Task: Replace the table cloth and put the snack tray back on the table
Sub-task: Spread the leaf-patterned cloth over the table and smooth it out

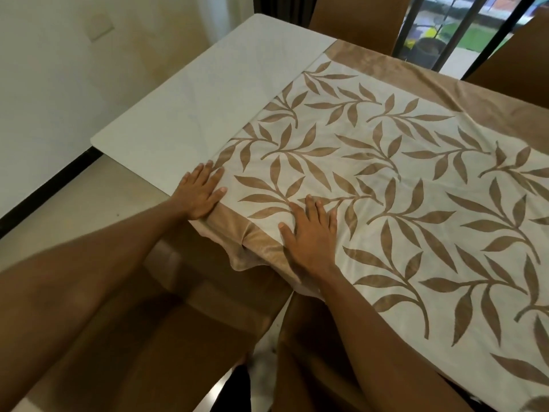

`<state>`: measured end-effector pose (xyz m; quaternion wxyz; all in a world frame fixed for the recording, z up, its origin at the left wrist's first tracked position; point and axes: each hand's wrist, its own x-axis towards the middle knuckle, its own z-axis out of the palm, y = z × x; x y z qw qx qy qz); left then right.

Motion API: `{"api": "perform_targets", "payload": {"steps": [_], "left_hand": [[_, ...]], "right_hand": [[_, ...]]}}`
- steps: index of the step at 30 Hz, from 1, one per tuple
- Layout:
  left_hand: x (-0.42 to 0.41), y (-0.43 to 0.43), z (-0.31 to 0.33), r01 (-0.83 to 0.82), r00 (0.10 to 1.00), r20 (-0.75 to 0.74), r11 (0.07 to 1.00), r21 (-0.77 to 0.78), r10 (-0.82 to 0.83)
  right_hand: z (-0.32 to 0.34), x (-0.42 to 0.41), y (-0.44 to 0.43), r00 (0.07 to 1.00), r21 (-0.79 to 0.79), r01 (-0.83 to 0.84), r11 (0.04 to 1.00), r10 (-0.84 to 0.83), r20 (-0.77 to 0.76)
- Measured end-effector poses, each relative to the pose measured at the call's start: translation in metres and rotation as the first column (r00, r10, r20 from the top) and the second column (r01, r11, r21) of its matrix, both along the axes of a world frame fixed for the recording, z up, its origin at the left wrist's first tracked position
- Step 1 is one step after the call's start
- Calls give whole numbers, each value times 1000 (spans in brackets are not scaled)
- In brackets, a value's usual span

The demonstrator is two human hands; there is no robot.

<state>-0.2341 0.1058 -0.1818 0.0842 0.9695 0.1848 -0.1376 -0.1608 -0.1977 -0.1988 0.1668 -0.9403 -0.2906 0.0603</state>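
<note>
A cream table cloth (pixel 386 162) with brown leaf prints and a tan satin border lies across most of the white table (pixel 190 93). The table's left end is bare. My left hand (pixel 200 193) presses flat on the cloth's near left corner, fingers straight. A little to its right, my right hand (pixel 312 233) lies flat on the cloth by the near edge, fingers spread. The tan border bunches and hangs over the table's edge between and below my hands. No snack tray is in view.
Brown chairs stand close by: one (pixel 190 307) under my arms at the near side, two (pixel 356 19) at the far side. A white wall runs along the left. A barred window (pixel 463 31) lies beyond the table.
</note>
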Motion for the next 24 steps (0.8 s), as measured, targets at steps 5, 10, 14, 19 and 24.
{"api": "perform_targets", "payload": {"steps": [5,10,14,19,24], "left_hand": [[2,6,7,8,999,-53,999,37,-6],[-6,-67,13,15,973,228,995,96,-37],[-25,-93,-8,-80,992,100,997,5,79],[-15,-51,-4,-59,998,6,998,-15,59],[-11,-47,1,-108,992,-70,993,-37,105]], "right_hand": [[-2,-10,-18,1000,33,11,999,-11,-5],[7,-20,-20,1000,50,-16,999,16,6],[8,-36,-17,999,30,-31,999,30,24],[-3,-44,-25,998,-72,-56,996,59,27],[2,-44,-31,997,-39,-73,997,72,-20]]}}
